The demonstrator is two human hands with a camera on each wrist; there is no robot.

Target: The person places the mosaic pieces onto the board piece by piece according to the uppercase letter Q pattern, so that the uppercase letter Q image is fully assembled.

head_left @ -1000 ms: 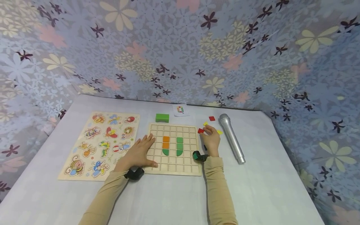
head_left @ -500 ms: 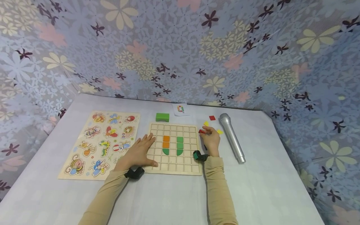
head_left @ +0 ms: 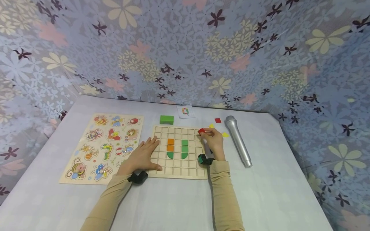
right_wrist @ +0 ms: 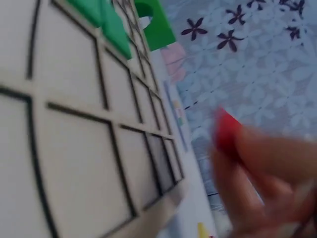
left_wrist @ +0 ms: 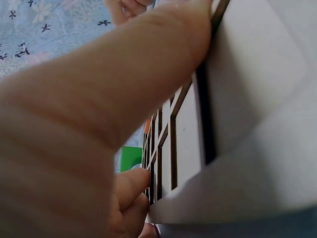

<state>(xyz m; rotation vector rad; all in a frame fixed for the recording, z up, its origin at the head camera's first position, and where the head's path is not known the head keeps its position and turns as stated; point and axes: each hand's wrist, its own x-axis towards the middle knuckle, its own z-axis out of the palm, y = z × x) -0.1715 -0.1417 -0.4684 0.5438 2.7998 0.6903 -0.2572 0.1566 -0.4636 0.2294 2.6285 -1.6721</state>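
A wooden grid board (head_left: pixel 177 173) holds two orange squares (head_left: pixel 170 145), two green squares (head_left: pixel 185 146) and two green rounded pieces (head_left: pixel 170 155). Spread over the board's left edge, the left hand (head_left: pixel 142 156) rests with its fingers straight; its thumb crosses the near left corner. The right hand (head_left: pixel 214 142) pinches a red piece (head_left: pixel 201 131) between thumb and fingers at the board's far right corner. In the right wrist view the red piece (right_wrist: pixel 227 133) looks blurred, beside the grid (right_wrist: pixel 116 116).
Left lies an insect puzzle board (head_left: pixel 99 144). Behind the grid are a green block (head_left: pixel 166 120) and a pattern card (head_left: pixel 186 112). Another red square (head_left: pixel 218 120) and yellow pieces (head_left: pixel 225 135) lie near the right hand, with a silver microphone (head_left: pixel 239 141) farther right.
The right hand has picked up the red piece from beside the board and moved it left to the board's far right corner. The left hand has stayed still.
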